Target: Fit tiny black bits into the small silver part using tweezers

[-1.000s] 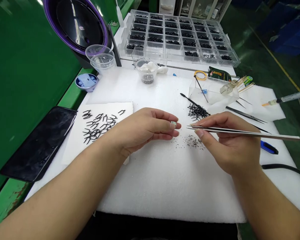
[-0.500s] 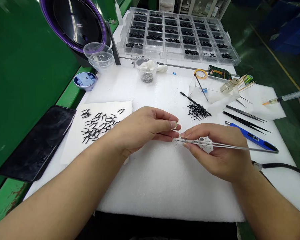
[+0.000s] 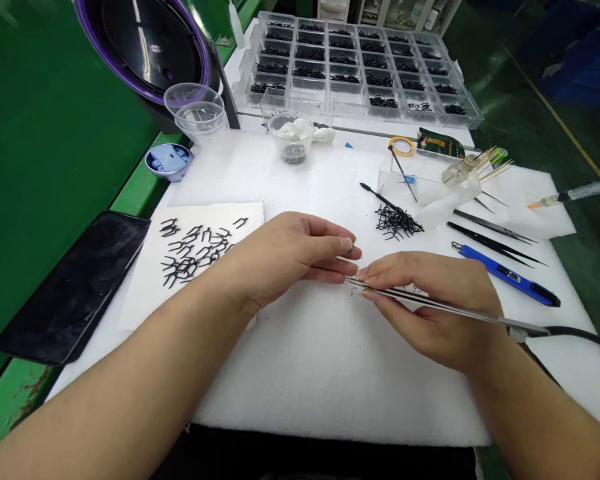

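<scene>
My left hand [image 3: 290, 253] is closed, its thumb and index finger pinched together. Something small and dark shows at the thumb tip, but I cannot make out what it is. In my right hand [image 3: 450, 293] is a pair of silver tweezers [image 3: 480, 315], held low between thumb and fingers. Their tips lie close to my left fingertips, over tiny dark specks on the white foam sheet [image 3: 340, 380]. Black forked pieces [image 3: 183, 267] are spread on a white pad [image 3: 143, 300] left of my left hand. A pile of similar black pieces [image 3: 397, 223] sits beyond my right hand.
A compartment box [image 3: 473, 120] of black pieces stands at the back. Around the right side lie black tweezers [image 3: 490, 241], a blue pen-like tool [image 3: 505, 272], pliers [image 3: 575, 331] and a syringe [image 3: 585, 192]. A dark tablet [image 3: 75, 287] and a purple-rimmed fan [image 3: 205, 53] are leftward.
The tweezers have turned in my right hand, their rear end swinging down towards the pliers. My right fingers shifted slightly; my left hand stays almost still.
</scene>
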{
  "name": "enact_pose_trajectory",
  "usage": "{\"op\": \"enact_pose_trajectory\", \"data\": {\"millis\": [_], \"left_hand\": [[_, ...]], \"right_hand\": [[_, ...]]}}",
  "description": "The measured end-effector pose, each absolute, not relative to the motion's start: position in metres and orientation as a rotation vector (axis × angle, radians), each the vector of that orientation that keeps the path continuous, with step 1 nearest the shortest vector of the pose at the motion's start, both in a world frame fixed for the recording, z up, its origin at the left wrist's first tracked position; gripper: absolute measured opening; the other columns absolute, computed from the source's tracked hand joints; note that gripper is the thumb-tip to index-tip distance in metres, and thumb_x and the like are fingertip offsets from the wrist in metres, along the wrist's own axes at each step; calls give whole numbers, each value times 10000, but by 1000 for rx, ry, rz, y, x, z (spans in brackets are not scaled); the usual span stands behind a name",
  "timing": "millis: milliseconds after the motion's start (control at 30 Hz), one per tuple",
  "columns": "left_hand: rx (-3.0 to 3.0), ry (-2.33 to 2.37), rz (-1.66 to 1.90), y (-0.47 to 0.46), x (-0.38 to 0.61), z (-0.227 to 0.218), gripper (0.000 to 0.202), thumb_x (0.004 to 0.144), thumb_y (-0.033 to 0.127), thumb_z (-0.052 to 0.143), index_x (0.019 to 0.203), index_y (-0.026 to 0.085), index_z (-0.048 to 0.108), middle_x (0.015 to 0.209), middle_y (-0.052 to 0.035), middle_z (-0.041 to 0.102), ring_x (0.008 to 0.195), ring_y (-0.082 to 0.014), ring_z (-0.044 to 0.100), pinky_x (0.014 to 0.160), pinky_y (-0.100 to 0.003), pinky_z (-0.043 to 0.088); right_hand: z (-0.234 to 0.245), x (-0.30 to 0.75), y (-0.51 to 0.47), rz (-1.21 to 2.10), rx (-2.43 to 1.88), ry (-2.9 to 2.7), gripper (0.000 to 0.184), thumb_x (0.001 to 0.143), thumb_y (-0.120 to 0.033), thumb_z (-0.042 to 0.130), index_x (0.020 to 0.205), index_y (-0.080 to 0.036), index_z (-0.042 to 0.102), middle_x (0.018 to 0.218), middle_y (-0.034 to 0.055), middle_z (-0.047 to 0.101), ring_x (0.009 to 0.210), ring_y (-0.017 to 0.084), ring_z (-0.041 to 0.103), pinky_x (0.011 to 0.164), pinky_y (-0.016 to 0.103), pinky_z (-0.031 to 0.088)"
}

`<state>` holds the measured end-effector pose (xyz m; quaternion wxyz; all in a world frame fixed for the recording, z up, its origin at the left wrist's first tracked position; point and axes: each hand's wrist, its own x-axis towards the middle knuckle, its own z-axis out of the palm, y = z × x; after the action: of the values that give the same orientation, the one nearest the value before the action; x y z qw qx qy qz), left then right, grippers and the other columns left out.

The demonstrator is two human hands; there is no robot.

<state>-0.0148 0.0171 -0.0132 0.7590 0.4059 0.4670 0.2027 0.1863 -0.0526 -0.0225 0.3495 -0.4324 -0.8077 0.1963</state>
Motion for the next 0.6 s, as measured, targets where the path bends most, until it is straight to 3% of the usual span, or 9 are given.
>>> {"op": "enact_pose_trajectory", "data": {"millis": [167,600], "left_hand": [[877,1033,441,17,-14,-12,236,790,295,800,958,139,740,1041,-95,782,867,-173,752,829,-267,607],[898,1035,421,18,-13,-13,259,791,308,803,968,132,731,1049,-85,784,917,-189,755,850,-264,616]], "right_hand": [[-20,184,-52,519,-1116,-2111,230,838,-86,661,933,-296,659,921,16,782,862,221,746,741,392,629],[-20,186,-52,538,-1103,-2125,213,833,-69,648,905,-268,668,913,21,778,862,210,745,772,355,624]]}}
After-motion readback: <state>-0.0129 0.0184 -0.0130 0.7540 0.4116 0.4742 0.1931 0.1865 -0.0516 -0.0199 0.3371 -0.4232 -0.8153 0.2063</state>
